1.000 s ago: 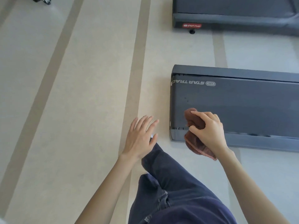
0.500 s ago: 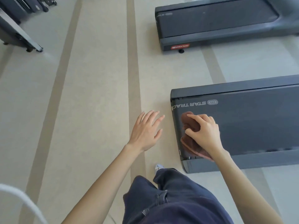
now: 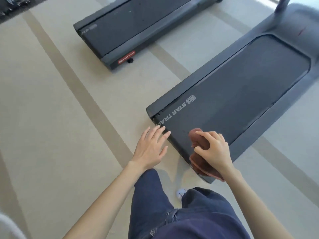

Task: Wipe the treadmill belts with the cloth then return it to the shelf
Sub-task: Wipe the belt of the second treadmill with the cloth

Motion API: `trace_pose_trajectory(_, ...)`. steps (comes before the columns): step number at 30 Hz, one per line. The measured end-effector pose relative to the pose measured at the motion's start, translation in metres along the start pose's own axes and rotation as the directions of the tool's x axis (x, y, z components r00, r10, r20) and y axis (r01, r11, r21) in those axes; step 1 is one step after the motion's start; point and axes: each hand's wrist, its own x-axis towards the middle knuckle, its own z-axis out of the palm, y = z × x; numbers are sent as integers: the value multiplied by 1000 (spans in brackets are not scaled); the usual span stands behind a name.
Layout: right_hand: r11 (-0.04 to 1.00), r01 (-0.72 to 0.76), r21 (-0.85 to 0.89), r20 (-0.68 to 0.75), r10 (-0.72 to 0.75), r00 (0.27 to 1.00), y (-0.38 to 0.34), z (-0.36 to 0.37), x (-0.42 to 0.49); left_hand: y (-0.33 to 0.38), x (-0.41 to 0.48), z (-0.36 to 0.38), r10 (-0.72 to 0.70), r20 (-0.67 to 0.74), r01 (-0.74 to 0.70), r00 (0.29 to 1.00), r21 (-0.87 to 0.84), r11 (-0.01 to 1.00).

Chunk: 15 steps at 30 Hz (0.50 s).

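A dark grey treadmill belt (image 3: 241,94) marked STAR TRAC runs from lower centre toward the upper right. My right hand (image 3: 213,150) grips a bunched brown cloth (image 3: 198,138) over the belt's rear end, and part of the cloth hangs past the rear edge. My left hand (image 3: 151,146) hovers flat with fingers spread, its fingertips over the belt's rear left corner. A second treadmill belt (image 3: 134,23) lies further back at upper centre.
Beige floor with darker stripes (image 3: 60,109) spreads to the left. My legs in dark blue trousers (image 3: 181,218) and a light shoe (image 3: 181,193) stand just behind the near treadmill. Its upright post (image 3: 283,4) rises at the top right. Dark equipment (image 3: 13,2) sits top left.
The view has turned, so the near treadmill now runs diagonally. My left hand has come closer to its rear corner. The right hand keeps the cloth over the rear end.
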Motion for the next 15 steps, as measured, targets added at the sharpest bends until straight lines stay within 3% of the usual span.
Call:
trace_pose_trajectory(9,948,-286,139,-161,306,938,-96,54,72,-161,83,-33,347,48,-350,937,97,931)
trace_pose_trajectory(15,879,-445,174,-230,475,849,-119,66,98,-204,144,-36,502,109,-509,858,52,859)
